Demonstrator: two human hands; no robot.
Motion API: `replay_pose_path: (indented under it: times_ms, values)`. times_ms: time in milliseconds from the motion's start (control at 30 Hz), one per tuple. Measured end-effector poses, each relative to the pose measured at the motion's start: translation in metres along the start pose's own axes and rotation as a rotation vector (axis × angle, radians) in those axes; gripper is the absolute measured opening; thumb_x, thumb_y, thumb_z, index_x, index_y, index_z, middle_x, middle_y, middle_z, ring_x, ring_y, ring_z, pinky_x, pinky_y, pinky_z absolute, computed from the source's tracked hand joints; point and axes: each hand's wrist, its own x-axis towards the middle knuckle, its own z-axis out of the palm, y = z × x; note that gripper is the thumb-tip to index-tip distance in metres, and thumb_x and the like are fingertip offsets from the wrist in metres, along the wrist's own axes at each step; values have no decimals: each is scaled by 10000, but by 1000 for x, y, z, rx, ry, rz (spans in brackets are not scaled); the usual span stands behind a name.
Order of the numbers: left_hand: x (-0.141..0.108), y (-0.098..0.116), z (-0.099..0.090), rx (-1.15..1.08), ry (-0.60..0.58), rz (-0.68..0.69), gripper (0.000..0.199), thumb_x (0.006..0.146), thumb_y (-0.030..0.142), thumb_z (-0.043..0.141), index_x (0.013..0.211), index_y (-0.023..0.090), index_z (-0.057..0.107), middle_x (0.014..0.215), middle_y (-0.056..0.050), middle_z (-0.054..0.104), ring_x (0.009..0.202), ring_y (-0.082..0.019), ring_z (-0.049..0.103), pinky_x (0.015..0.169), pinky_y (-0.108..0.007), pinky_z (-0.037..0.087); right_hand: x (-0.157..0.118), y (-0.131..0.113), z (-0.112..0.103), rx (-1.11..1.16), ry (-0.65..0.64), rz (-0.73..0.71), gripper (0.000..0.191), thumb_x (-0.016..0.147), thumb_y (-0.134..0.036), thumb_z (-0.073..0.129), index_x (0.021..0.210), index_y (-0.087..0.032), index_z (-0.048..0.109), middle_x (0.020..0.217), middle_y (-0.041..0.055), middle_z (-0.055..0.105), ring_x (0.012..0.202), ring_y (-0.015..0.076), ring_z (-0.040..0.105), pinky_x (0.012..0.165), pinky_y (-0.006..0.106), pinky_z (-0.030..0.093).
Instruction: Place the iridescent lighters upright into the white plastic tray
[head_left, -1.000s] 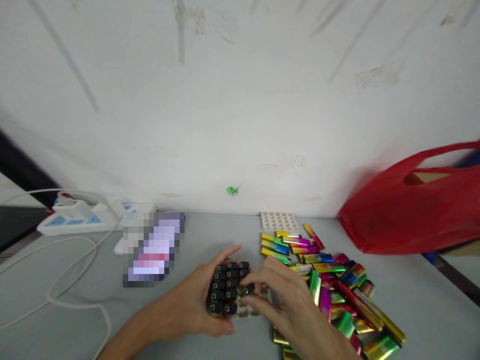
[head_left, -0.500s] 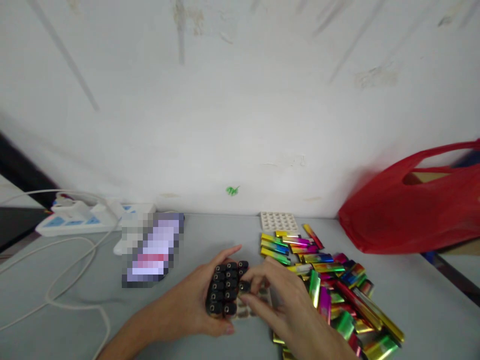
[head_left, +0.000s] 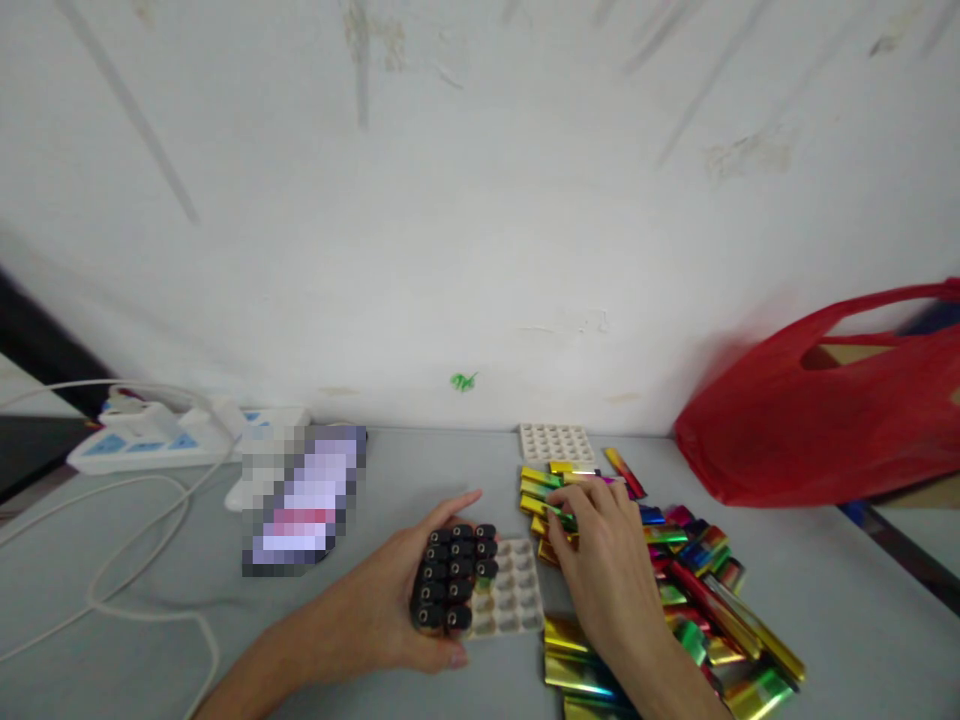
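My left hand [head_left: 397, 590] is curled around the left side of a white tray [head_left: 517, 585] with rows of square pockets. Lighters [head_left: 450, 575] stand upright in its left columns, their black ends with small rings facing up; the pockets on the right side show bare. My thumb and fingers press against the outer lighters. My right hand [head_left: 600, 550] reaches into the loose pile to the right of the tray, its thumb and fingertips closed on a shiny yellow-green lighter [head_left: 559, 513]. The hand hides part of the pile.
Several metallic-coloured lighters [head_left: 742, 620] lie spread on the grey table at right. A second white pocketed tray [head_left: 556, 443] sits by the wall. A red bag [head_left: 825, 420] stands far right. At left are a pixelated phone [head_left: 307, 500], a power strip [head_left: 150, 440] and white cables [head_left: 97, 590].
My right hand has left a black-ended lighter standing in the tray's third column and moved right and up to the pile. My left hand has stayed in place around the tray.
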Motion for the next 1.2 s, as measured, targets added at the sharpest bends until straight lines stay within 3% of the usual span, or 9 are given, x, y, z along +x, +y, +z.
replay_pose_path:
  times_ms: [133,267,333,500,700,833,1000,1100,1200]
  values:
    - [0,0,1,-16,-1,-7,1247,717,203,949,1731,374,245,1526,-99,631,1174,-313,753,965,-403,633,-1,4,1,-57,-67,16,110,985,-154,715,997,-244,776,1044,124,706,1015,363,573,855,497,437]
    - [-1,-2,2,-10,23,3,1240,711,204,962,1725,366,268,1532,-98,625,1303,-343,691,1051,-430,597,-2,8,4,-42,-86,54,49,997,-216,747,1008,-246,784,1072,121,725,1036,370,572,867,500,401]
    - [-1,-2,2,-37,18,-3,1243,712,201,961,1724,376,261,1554,-101,604,1275,-334,703,1031,-427,601,-2,11,6,-46,-94,85,24,989,-268,779,1002,-249,784,1091,117,745,1052,380,578,856,488,374]
    - [-1,-2,2,-74,-13,-5,1226,736,195,943,1721,390,241,1535,-97,621,1143,-283,749,975,-411,610,-4,18,11,-50,-136,135,194,982,-443,810,955,-253,781,1040,97,770,1056,394,594,846,469,328]
    - [-1,2,3,-37,6,10,1228,721,176,937,1721,369,250,1548,-96,618,1258,-314,712,1052,-425,581,-4,18,9,-36,-158,115,175,998,-405,796,969,-238,752,1094,116,771,1077,401,595,840,468,329]
    - [-1,3,3,-36,17,-8,1225,720,191,937,1723,374,257,1542,-94,612,1257,-326,708,1007,-415,604,0,11,8,-18,-99,136,198,1002,-421,792,962,-238,730,1061,117,750,1048,393,584,867,487,341]
    - [0,0,2,-36,-11,-7,1237,727,182,944,1725,395,245,1513,-82,628,1187,-302,734,972,-401,621,3,-6,-5,344,-48,102,162,1081,-401,664,1026,-249,664,1089,77,707,1062,326,595,952,466,396]
    - [0,-2,1,-49,-16,-12,1244,737,196,944,1735,390,226,1549,-100,612,1120,-283,753,938,-392,635,3,-16,-16,590,-72,153,199,1107,-437,602,1049,-249,634,1009,39,682,962,265,618,890,388,442]
    - [0,-3,0,-26,-5,-9,1265,729,208,960,1741,385,223,1588,-112,595,1197,-311,736,990,-416,630,3,-20,-20,699,-91,238,244,1080,-477,634,1130,-242,678,858,-8,619,826,229,590,798,349,445]
